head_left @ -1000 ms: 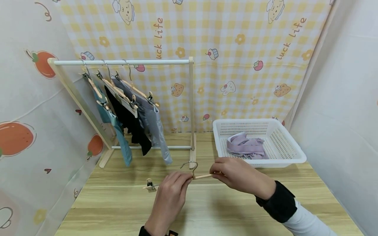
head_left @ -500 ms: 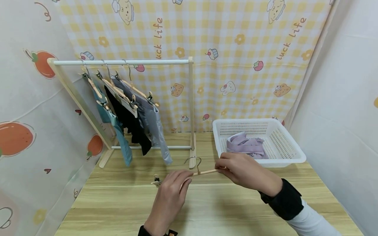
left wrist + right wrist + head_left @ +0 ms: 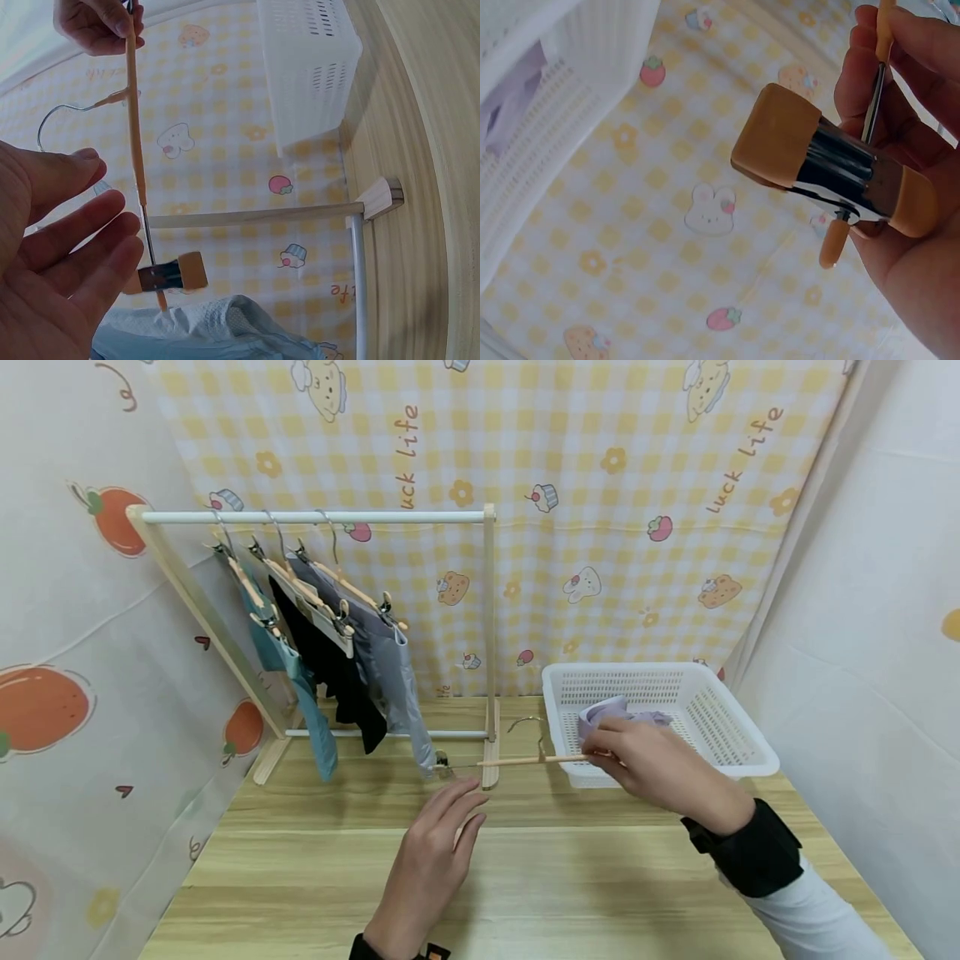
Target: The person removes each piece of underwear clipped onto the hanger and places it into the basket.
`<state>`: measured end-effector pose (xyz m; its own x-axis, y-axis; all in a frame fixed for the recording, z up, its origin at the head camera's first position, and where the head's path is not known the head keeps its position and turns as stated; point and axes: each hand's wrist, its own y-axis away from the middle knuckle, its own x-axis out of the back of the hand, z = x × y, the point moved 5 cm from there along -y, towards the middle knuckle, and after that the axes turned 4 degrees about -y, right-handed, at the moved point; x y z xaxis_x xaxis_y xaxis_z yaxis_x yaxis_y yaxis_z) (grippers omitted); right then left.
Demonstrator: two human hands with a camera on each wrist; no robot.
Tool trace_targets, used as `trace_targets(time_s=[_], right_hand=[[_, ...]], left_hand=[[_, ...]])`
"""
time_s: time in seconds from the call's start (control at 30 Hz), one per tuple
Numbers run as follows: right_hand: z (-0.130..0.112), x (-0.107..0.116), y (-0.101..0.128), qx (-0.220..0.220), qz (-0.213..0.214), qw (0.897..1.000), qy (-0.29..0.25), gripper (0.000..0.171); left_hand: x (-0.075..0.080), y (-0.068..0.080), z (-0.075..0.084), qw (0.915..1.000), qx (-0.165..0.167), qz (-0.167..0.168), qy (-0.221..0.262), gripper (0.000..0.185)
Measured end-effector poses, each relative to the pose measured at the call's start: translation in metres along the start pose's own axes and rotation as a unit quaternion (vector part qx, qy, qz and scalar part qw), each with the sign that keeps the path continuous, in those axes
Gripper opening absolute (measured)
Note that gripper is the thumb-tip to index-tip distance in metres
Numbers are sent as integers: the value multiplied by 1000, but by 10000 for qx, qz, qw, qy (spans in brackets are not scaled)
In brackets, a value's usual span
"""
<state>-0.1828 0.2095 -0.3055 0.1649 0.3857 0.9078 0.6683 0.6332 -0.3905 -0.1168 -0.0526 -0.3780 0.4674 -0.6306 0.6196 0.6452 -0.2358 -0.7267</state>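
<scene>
A wooden clip hanger (image 3: 517,761) with a metal hook is held level by my right hand (image 3: 660,768), which pinches it near its right end. In the right wrist view a clip (image 3: 817,161) of the hanger shows below the fingers. My left hand (image 3: 435,852) stands apart from the hanger, fingers spread and relaxed, with nothing in them. The hanger's other clip (image 3: 169,274) appears beyond the left fingertips in the left wrist view. Behind the right hand, lilac clothing (image 3: 600,714) lies in a white plastic basket (image 3: 712,752), partly hidden by the hand.
On the left stands a clothes rack (image 3: 420,517) with a white rail. From it hang blue trousers (image 3: 307,710), a black garment (image 3: 330,677) and grey trousers (image 3: 390,668) on clip hangers. A patterned cloth (image 3: 615,568) covers the wall behind the wooden table (image 3: 525,893).
My right hand has carried the hanger away to the right and toward the basket. The left hand has let go of it and stays near its former place, fingers loosened.
</scene>
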Motion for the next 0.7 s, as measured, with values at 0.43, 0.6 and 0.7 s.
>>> trace_targets(time_s=[0.43, 0.6, 0.7], right_hand=[[6, 22, -45, -419, 174, 9980, 440, 7], [-1, 31, -71, -302, 540, 9957, 683, 5], [-5, 39, -86, -360, 674, 9946, 708, 5]], left_hand=[[1, 2, -2, 9999, 93, -58, 27, 30], [1, 4, -3, 9999, 140, -83, 10, 30], [1, 4, -3, 9998, 157, -90, -1, 30]])
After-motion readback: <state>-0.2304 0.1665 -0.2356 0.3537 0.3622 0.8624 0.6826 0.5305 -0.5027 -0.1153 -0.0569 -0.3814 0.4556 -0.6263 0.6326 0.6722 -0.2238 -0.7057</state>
